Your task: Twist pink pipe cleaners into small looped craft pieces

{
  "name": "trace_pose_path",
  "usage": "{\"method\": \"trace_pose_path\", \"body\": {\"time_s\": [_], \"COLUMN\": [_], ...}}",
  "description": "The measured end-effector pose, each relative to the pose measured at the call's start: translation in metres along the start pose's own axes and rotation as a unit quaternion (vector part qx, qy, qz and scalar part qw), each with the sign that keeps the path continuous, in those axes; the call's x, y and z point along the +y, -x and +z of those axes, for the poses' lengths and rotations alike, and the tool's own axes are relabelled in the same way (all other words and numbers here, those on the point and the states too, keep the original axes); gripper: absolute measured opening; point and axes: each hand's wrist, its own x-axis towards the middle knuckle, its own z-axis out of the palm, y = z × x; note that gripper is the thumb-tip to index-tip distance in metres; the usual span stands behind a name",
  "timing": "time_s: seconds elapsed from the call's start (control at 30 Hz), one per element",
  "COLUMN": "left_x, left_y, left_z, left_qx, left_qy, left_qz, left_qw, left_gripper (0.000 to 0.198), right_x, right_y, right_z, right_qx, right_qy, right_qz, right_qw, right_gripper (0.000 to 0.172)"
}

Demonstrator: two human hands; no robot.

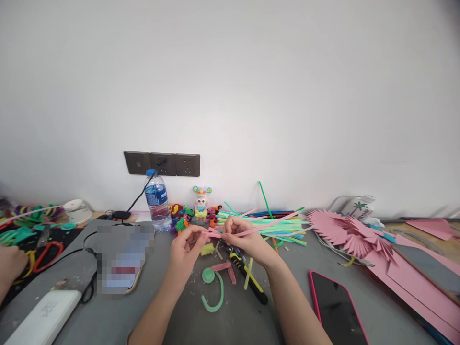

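Observation:
A pink pipe cleaner (275,222) stretches between my two hands, its long end sticking out to the upper right. My left hand (185,244) pinches it at one end, and the fingers of my right hand (241,237) close on it a short way along. Below them on the grey mat lie pliers with yellow and black handles (247,278). Beside the pliers are folded pink pieces (227,270), a green pipe cleaner coiled at one end (218,299) and a short pale yellow piece (248,274). A small yellow bundle (207,249) sits just under my fingers.
Behind my hands lie loose pipe cleaners (287,224), a small figurine (201,205) and a water bottle (157,203). Phones (338,306) and pleated pink paper (345,235) are to the right. On the left are a white power bank (48,318), cables and another person's hand (12,268).

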Motion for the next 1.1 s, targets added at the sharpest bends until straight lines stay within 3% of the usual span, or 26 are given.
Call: {"method": "trace_pose_path", "body": {"time_s": [0.2, 0.47, 1.1], "left_x": [0.001, -0.005, -0.011], "left_y": [0.001, -0.001, 0.001], "left_z": [-0.001, -0.003, -0.003], "left_qx": [0.008, 0.028, 0.0], "left_qy": [-0.007, 0.085, 0.128], "left_qz": [-0.014, -0.045, -0.054], "left_qw": [1.0, 0.995, 0.99], "left_gripper": [0.025, 0.024, 0.022], "right_x": [0.0, 0.003, -0.001], "right_y": [0.0, 0.001, 0.002], "right_z": [-0.002, -0.007, -0.004], "right_qx": [0.001, -0.005, -0.053], "right_qy": [-0.009, 0.022, -0.042], "right_qz": [0.013, -0.011, 0.005], "right_qw": [1.0, 1.0, 0.998], "right_gripper": [0.024, 0.018, 0.022]}}
